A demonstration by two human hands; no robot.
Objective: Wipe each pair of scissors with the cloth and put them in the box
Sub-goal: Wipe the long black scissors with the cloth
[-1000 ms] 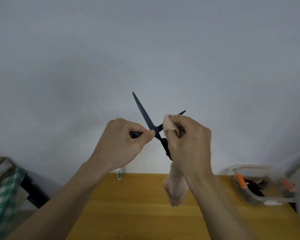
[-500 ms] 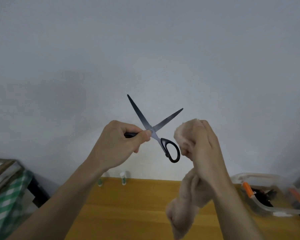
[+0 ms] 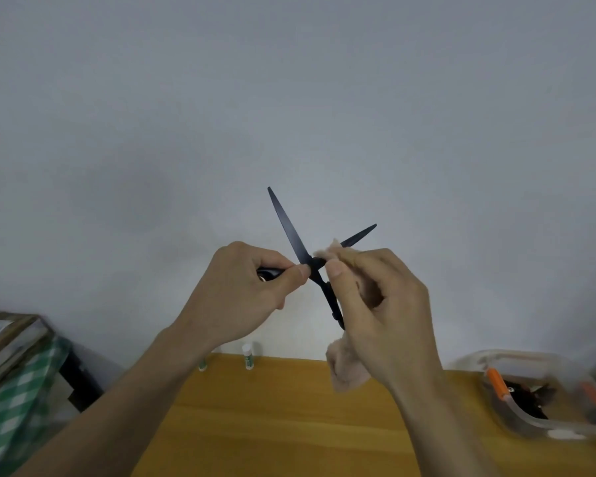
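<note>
I hold a pair of black scissors (image 3: 288,225) up in front of the wall, its blades spread wide. My left hand (image 3: 241,290) grips one handle, thumb near the pivot. My right hand (image 3: 379,304) pinches a beige cloth (image 3: 348,370) around the base of the right blade, just beside the pivot. The cloth's loose end hangs below that hand. The second handle is partly hidden behind my right hand. A clear plastic box (image 3: 544,421) with orange clips stands on the wooden table (image 3: 272,425) at the right, dark items inside it.
Two small white tubes with green labels (image 3: 247,356) stand at the table's far edge by the wall. A green checked cloth (image 3: 11,401) and a cardboard box (image 3: 4,335) sit off the table's left side.
My right hand, apart from the scissors half a second ago, has come back up and closed the cloth around the right blade near the pivot. The left hand keeps its hold.
</note>
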